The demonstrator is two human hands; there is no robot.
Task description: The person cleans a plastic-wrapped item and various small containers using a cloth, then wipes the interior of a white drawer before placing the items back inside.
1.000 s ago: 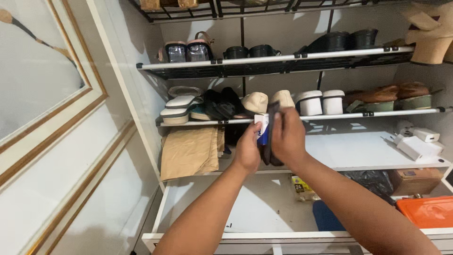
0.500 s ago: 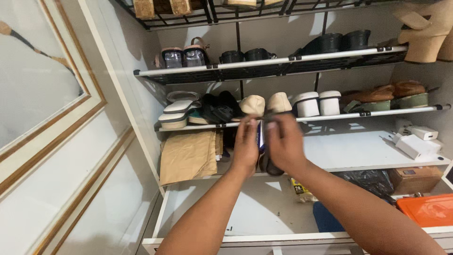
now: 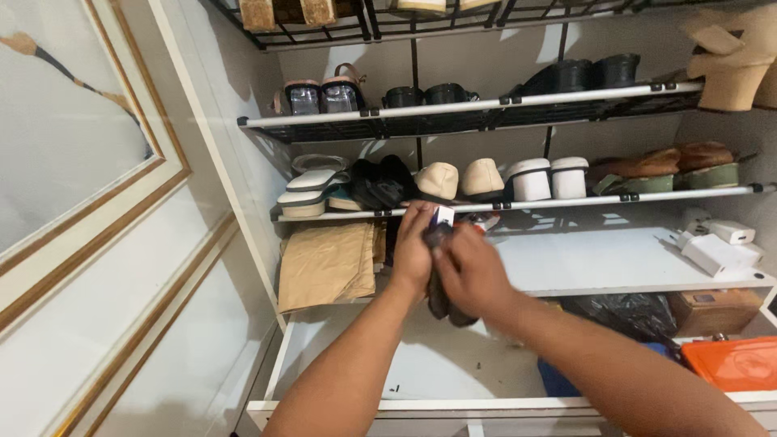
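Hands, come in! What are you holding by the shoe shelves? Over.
Left hand grips small white-and-blue box. Right hand closed on dark floppy strap-like thing, blurred. Both meet before wire shoe shelf. Tan folded paper bags just left, untouched.

Single view only, taken from a camera on the person's head. It faces forward and slightly downward into an open shoe cupboard, at close range, within arm's reach of the shelves. Both forearms enter from the bottom edge and meet near frame centre. The wire shoe racks (image 3: 486,107) fill the upper half; the white shelf (image 3: 631,263) lies right of centre; a panelled wall (image 3: 97,267) occupies the left third. The picture is slightly tilted, with motion blur at centre.
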